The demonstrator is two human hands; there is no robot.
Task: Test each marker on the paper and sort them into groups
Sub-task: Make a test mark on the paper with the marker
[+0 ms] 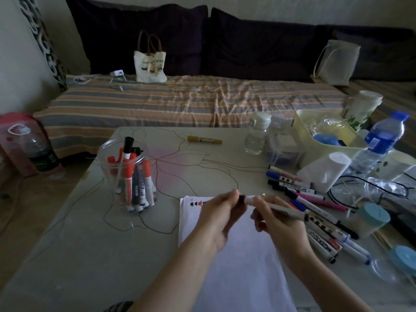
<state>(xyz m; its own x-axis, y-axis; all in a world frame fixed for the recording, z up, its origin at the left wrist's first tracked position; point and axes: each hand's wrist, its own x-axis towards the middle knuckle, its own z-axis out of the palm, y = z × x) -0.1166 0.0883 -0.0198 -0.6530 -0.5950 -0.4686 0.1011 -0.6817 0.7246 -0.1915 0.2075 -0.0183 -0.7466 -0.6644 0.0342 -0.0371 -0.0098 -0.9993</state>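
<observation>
Right fingers: the right hand has its fingers curled round the barrel of a grey-bodied marker, which lies nearly level above the paper.
Left fingers: the left hand pinches the marker's dark end, seemingly its cap, though motion blur makes that hard to confirm.
Held marker: in the air between both hands, over the top edge of the paper, its tail pointing toward 3 o'clock.
Paper: a white sheet of paper lies flat on the bench beneath both forearms, with small red and black marks at its top-left corner.
Loose pile: a heap of assorted markers with black, blue, pink and red caps lies on the bench at 3 o'clock from the hands, just beside the paper.
Cup: a clear plastic cup holding red- and black-capped markers stands at 9 o'clock, well apart from the paper.
Single marker: a yellow marker lies alone at 12 o'clock, toward the far edge.
Bench: a pale bench with a brown line-drawn flower pattern.
Clutter: a pale yellow plastic basket and a blue-capped water bottle stand at 2 o'clock.
</observation>
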